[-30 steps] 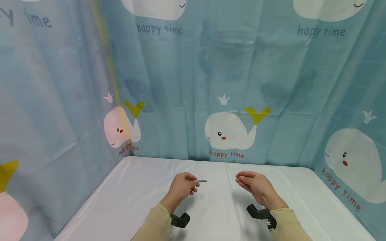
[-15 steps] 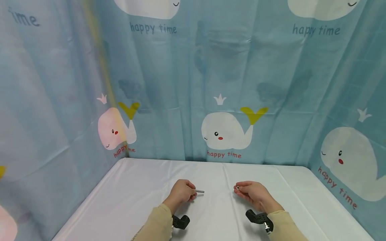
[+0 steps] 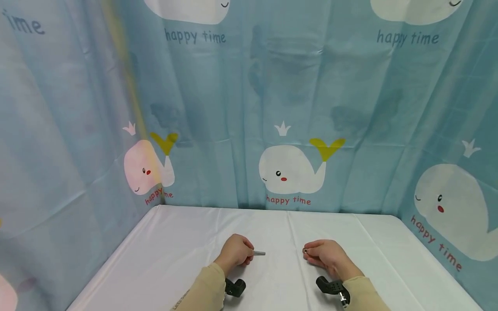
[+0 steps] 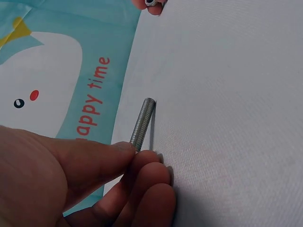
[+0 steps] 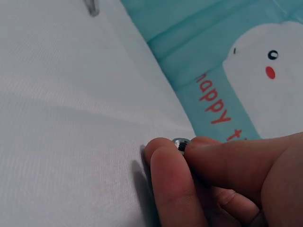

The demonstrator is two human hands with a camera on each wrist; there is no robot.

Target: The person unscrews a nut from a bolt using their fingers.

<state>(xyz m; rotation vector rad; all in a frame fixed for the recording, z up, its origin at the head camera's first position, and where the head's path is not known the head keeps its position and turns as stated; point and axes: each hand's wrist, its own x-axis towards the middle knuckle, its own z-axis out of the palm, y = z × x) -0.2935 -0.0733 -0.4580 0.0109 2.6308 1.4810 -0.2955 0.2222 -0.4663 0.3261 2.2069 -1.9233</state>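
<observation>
My left hand pinches a silvery threaded bolt between thumb and fingers. The bolt's bare end points toward the other hand; its held end is hidden, so I cannot tell whether it has a head. My right hand holds a small metal nut by its sides, and the nut's threaded hole shows between thumb and fingertips. In the head view a gap separates the bolt from the nut. Both hands are low over the white table.
A white cloth covers the table. Behind it and along the sides hangs a blue curtain printed with whales. Black wrist mounts sit on both forearms, below the hands.
Both hands have moved lower in the head view, still gripping the bolt and nut. The nut's hole has come into sight in the right fingers. The head view has shifted slightly.
</observation>
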